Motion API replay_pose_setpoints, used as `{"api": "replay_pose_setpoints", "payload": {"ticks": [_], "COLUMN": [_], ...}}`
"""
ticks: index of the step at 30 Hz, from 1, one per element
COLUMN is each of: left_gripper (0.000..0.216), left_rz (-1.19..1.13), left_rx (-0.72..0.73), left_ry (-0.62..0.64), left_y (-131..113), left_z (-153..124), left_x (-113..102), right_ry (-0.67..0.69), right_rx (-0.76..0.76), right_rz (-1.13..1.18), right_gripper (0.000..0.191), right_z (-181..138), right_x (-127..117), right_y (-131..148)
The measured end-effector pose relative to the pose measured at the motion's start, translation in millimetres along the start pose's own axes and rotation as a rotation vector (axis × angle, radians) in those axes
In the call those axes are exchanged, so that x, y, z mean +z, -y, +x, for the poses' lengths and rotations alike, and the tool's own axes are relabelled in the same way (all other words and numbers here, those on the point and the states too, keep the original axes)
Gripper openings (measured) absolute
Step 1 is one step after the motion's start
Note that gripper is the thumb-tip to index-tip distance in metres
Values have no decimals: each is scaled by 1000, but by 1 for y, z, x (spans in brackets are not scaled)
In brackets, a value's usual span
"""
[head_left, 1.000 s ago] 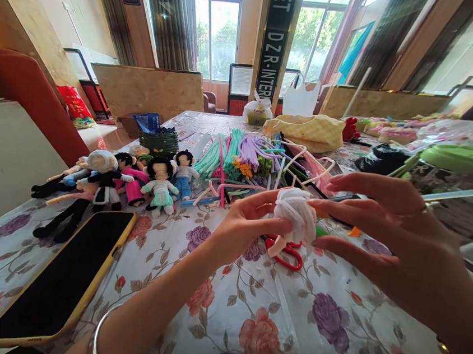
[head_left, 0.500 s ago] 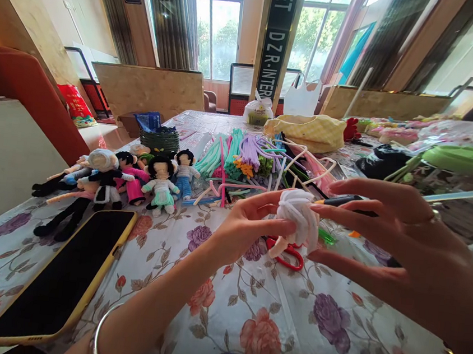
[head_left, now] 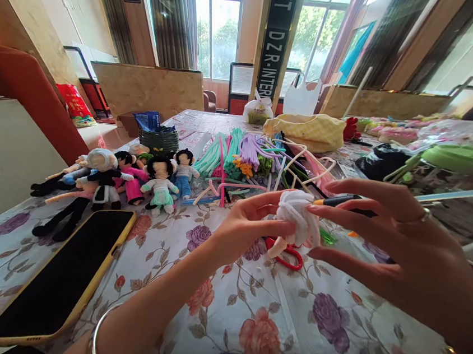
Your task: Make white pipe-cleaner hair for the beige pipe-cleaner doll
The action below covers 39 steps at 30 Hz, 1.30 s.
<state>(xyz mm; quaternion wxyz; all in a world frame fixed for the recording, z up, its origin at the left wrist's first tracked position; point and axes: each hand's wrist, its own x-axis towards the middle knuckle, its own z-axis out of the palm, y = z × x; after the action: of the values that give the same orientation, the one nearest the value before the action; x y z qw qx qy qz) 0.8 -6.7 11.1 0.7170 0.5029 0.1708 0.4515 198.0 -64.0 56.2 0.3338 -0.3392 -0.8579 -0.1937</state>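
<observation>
My left hand (head_left: 243, 227) pinches a small white fuzzy figure (head_left: 296, 215) made of pipe cleaners, thumb and fingers closed on its left side. My right hand (head_left: 386, 238) holds the same figure from the right, fingertips pressed to its white wrapped top, the other fingers stretched out. A tan leg of the figure hangs down below. Both hands hover just above a table with a floral cloth (head_left: 271, 327). Under the figure lie red-handled scissors (head_left: 287, 254).
A phone in a yellow case (head_left: 61, 274) lies at the near left. Several finished dolls (head_left: 134, 180) lie behind it. A heap of coloured pipe cleaners (head_left: 255, 159), a yellow bag (head_left: 309, 131) and green baskets (head_left: 160, 139) sit farther back. Packets crowd the right side.
The hands and the white figure have barely shifted; my right fingers have moved slightly on the figure's top.
</observation>
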Motion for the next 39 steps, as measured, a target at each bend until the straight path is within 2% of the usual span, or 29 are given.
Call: {"api": "replay_pose_setpoints", "payload": {"ticks": [7,14,21,39], "left_gripper": [38,41,42,37], "left_rz": [-40,-63,-74,-102], "left_rx": [-5,-32,-36,-54], "left_ry": [21,9,14,30], "left_y": [0,-1,-1,1], "left_z": [0,-1,-1,0], "left_x": [1,1,1,0], "right_ry": [7,76,14,-21], "right_rx": [-18,3,-22,-19], "right_rz": [-1,-21,-22,-39], "right_gripper": [34,36,30,28], "right_z": [0,0,0,0], "right_x": [-1,-2,2,5], "right_y": [-2,-3,-2,0]}}
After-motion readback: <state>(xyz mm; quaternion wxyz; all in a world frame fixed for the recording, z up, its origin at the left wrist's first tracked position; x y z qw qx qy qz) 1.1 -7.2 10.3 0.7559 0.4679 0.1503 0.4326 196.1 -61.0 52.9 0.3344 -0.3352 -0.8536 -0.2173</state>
